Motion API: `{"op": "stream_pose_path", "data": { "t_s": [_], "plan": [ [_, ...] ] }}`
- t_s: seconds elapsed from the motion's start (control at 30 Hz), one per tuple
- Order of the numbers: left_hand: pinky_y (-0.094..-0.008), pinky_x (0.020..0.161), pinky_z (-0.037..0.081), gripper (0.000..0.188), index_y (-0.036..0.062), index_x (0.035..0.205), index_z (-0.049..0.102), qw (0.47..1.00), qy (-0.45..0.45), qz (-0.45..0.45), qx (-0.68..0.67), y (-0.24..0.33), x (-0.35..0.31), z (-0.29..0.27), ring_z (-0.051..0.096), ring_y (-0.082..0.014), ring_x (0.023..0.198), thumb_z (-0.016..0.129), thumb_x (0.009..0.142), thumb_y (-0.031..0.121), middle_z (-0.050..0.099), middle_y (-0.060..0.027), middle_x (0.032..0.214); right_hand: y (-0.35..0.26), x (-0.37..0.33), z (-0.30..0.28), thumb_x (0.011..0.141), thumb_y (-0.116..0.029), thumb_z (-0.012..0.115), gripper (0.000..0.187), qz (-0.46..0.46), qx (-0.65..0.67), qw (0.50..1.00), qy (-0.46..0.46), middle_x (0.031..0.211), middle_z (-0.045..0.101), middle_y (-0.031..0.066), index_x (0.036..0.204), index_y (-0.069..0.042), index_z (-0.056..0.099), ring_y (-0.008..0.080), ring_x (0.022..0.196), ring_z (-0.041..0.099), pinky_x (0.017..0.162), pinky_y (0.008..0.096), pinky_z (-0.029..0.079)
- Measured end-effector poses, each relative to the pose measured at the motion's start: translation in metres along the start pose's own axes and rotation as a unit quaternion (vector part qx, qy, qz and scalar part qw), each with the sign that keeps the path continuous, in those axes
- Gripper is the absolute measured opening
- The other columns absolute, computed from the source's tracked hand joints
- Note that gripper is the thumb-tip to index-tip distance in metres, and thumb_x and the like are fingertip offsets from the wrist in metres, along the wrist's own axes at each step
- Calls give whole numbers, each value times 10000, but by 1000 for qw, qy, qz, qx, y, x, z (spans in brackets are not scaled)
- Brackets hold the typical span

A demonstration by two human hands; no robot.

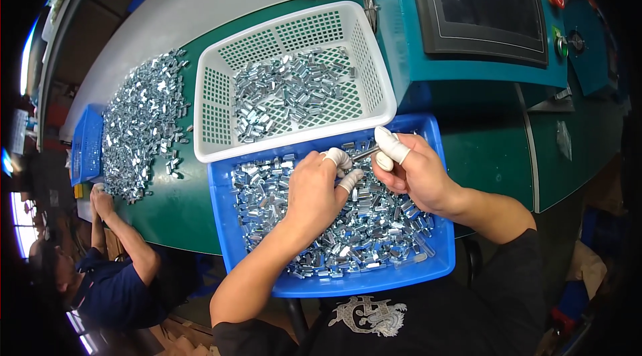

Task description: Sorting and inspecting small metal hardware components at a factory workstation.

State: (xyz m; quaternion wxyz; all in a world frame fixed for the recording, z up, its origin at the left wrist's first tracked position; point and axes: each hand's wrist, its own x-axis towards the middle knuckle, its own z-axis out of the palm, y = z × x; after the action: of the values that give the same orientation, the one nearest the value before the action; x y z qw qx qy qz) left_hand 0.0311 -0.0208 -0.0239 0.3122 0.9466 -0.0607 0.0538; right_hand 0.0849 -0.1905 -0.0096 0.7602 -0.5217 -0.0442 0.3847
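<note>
Over a blue bin [334, 287] of small shiny metal pieces [321, 249], my two hands meet. My right hand [421, 172], with white finger cots on thumb and fingertip, pinches a slim metal rod [364, 154] that points left. At the rod's other end, my left hand [313, 185] is closed, its thumb and forefinger in white cots; what sits between those fingertips is hidden. The pieces below look like short hexagonal metal sleeves, silvery and jumbled.
A white perforated basket [207, 141] with more pieces stands behind the bin. Farther left lies a large heap of pieces [144, 122] by a blue basket [87, 145]. Another person [120, 289] works there. A teal machine with a screen [485, 5] stands at right on the green tabletop [180, 222].
</note>
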Motion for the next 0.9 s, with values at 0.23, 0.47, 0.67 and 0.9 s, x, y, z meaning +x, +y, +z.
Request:
{"op": "stream_pose_path", "data": {
  "t_s": [0.23, 0.47, 0.67, 0.9],
  "plan": [
    [-277, 699, 493, 193, 5, 935, 648, 956, 20, -131, -264, -2, -6, -14, 606, -144, 757, 708, 760, 60, 656, -81, 829, -1, -1, 1, 967, -329, 407, 406, -51, -68, 996, 15, 535, 464, -8, 647, -89, 478, 34, 423, 319, 404, 196, 249],
    [-270, 783, 501, 190, -6, 996, 621, 857, 42, -135, -495, 7, -13, -14, 612, -132, 870, 659, 811, 18, 642, -76, 962, 1, -1, 2, 967, -300, 415, 405, -122, -171, 977, 35, 522, 451, -24, 635, -79, 484, 29, 457, 356, 430, 200, 283],
    [-274, 760, 502, 108, -6, 916, 609, 851, 8, -141, -507, 2, -14, -17, 611, -143, 834, 642, 813, -13, 631, -73, 906, 9, -5, 4, 967, -226, 427, 367, -193, -242, 950, 39, 573, 477, -18, 654, -45, 493, 46, 529, 414, 488, 224, 351],
    [-264, 722, 467, 181, -13, 906, 588, 967, 51, 59, -241, -4, -11, -16, 586, -153, 779, 688, 756, -25, 617, -78, 821, 6, -2, 3, 970, -249, 425, 387, -122, -242, 963, 3, 564, 483, -24, 645, -52, 501, 38, 509, 395, 470, 216, 332]
  ]
}}
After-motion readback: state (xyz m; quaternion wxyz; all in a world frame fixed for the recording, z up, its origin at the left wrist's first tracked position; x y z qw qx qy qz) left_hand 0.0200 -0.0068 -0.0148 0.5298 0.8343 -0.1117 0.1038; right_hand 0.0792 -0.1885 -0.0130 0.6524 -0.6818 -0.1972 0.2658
